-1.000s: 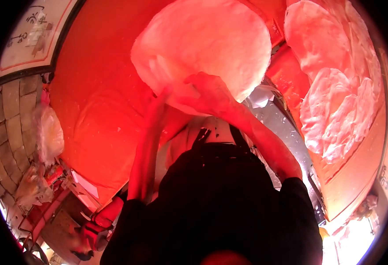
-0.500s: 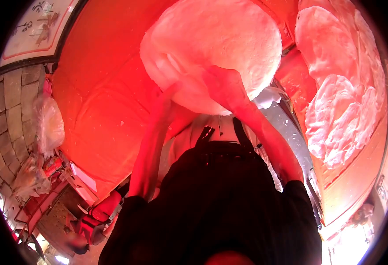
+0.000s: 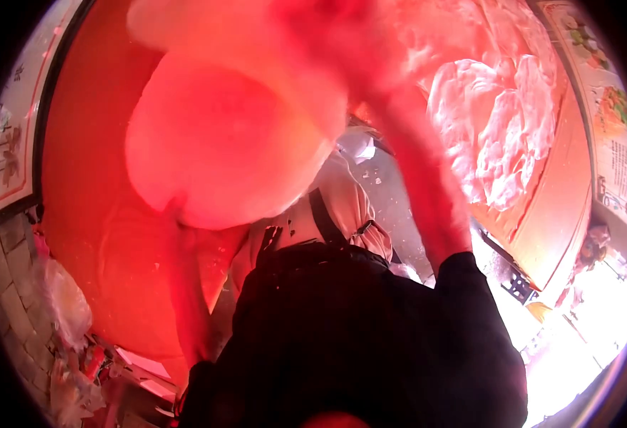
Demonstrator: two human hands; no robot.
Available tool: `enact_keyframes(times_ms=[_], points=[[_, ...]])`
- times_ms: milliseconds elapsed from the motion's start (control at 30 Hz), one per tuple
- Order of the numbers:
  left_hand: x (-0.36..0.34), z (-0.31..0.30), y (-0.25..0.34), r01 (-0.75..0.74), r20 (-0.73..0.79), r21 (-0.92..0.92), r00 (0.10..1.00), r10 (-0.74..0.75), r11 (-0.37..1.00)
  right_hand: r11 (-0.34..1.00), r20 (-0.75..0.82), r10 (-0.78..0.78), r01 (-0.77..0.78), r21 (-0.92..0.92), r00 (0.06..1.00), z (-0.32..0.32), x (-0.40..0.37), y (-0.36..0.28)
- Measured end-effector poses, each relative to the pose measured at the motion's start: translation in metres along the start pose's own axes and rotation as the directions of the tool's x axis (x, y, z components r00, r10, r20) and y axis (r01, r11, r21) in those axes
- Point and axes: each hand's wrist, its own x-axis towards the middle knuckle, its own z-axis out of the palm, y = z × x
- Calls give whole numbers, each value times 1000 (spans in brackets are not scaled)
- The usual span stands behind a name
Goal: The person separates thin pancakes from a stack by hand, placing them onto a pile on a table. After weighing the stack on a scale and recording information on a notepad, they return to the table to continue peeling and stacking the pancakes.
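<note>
A large, round, pale sheet [image 3: 221,143], which looks like dough, lies over the red-lit surface in front of me. Its upper part is raised and folded over in a blurred flap. At the lower left edge of the sheet is my left hand [image 3: 178,208], dark and smeared, its fingers too unclear to read. My right hand [image 3: 327,28] is at the top of the view, blurred by motion and closed on the lifted part of the sheet. Several wrinkled pale sheets [image 3: 495,128] lie in a pile to the right of my right forearm.
Red-orange surface [image 3: 85,164] spreads on the left. Framed printed boards stand at the far left [image 3: 7,143] and right [image 3: 609,114]. Clear plastic bags [image 3: 67,303] hang at lower left beside a brick-patterned area [image 3: 14,285]. White crumpled material [image 3: 357,145] sits near my waist.
The view has turned to the right. My hands have moved apart, the right one up and away, the left one to the sheet's lower left edge. The sheet's upper part has lifted and folded.
</note>
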Motion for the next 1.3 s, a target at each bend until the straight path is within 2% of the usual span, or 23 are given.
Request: enact_keyframes(times_ms=[33, 100, 200, 233, 300, 333, 367, 400, 467, 500, 567, 600, 667, 700, 733, 800, 867, 900, 1000, 1033, 1167, 1267, 1300], points=[[-8, -8, 6, 3, 5, 5, 1000, -4, 1000, 1000, -87, 5, -6, -13, 996, -42, 68, 33], [-13, -25, 21, 8, 18, 13, 1000, -8, 1000, 999, -259, 6, -17, -39, 966, -173, 37, 58], [-17, -47, 35, 9, 27, 14, 1000, -9, 1000, 996, -486, 0, -43, -77, 874, -293, -23, 59], [-16, -51, 36, 8, 27, 12, 1000, -8, 1000, 995, -552, -4, -53, -87, 834, -308, -43, 56], [-18, -42, 25, 8, 17, 4, 1000, -8, 1000, 991, -670, -10, -81, -105, 742, -272, -98, 40], [-13, -36, 20, 7, 13, 1, 1000, -7, 1000, 989, -723, -17, -94, -112, 691, -278, -99, 45], [-10, -23, 10, 2, 18, -6, 1000, -2, 1000, 958, -707, 244, -280, 68, 664, -308, -128, 72], [-12, -21, 6, 0, 21, -12, 1000, 0, 1000, 858, -646, 490, -455, 239, 585, -326, -153, 94], [-25, -20, 2, -5, 13, -18, 1000, 5, 1000, 805, -875, 344, -587, 87, 342, -253, -150, 56], [-27, -20, 1, -14, 7, -17, 1000, 14, 1000, 687, -934, 211, -724, -67, 287, -241, -140, 49], [-29, -21, 0, -5, -13, -7, 1000, 5, 1000, 864, -773, 66, -423, -272, 631, -202, -127, 40], [-32, -19, -3, -2, -30, 1, 1000, 2, 1000, 918, -651, -35, -234, -322, 758, -176, -118, 37], [-25, -17, 0, -25, -80, 23, 996, 27, 999, 935, -400, 255, -330, -128, 880, -107, -80, 37], [-30, -16, 1, -37, -115, 39, 993, 41, 999, 900, -206, 265, -318, -298, 942, -41, -61, -4], [-25, -16, 4, -54, -144, 55, 988, 61, 997, 918, -50, 340, -343, -197, 939, 3, -53, -1], [-15, -4, 3, -81, -191, 78, 977, 94, 994, 929, 269, 367, -335, -160, 890, 70, -40, -10], [-17, -3, 5, -99, -223, 96, 968, 118, 990, 950, 369, 283, -206, -234, 885, 115, -35, -8], [-13, -1, 5, -110, -233, 100, 964, 130, 989, 964, 384, 257, -208, -164, 887, 126, -33, 3], [-4, -1, 5, -132, -271, 98, 950, 154, 986, 961, 221, 275, -263, -82, 936, 129, -30, 28], [-13, -3, 6, -137, -277, 96, 948, 158, 986, 939, 239, 345, -334, -86, 908, 125, -30, 21], [-6, 10, 7, -151, -296, 117, 938, 180, 982, 944, 388, 213, -86, -320, 896, 151, -38, 29], [0, 16, 6, -152, -340, 138, 921, 191, 979, 974, 275, 225, -222, -44, 935, 155, -33, 62], [-2, 16, 6, -153, -357, 142, 914, 194, 978, 965, 268, 262, -248, -84, 927, 153, -31, 59]])
